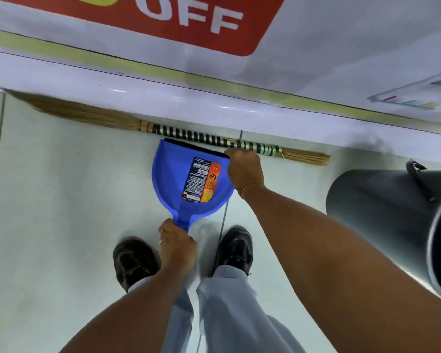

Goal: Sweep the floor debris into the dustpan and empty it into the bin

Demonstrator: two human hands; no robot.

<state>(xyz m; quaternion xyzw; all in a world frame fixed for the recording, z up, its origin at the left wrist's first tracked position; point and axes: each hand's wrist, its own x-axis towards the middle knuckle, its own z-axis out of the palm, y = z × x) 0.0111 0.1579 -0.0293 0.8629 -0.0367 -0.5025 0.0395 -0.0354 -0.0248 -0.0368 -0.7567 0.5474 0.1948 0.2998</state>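
Blue plastic dustpan (pixel 189 184), label up, lay on floor, lip touching straw broom (pixel 163 128) with green-striped handle lying along it; grey cylindrical bin (pixel 382 212) stood right of dustpan.

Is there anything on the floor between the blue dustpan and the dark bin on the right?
Nothing visible does. The blue plastic dustpan and the dark round bin are separated only by bare pale tiled floor, crossed above by the right hand and forearm.

White letters "OFF" are showing on the red sign (pixel 189 24) above the dustpan (pixel 189 179); the dustpan's label (pixel 201 180) is showing print too small to read.
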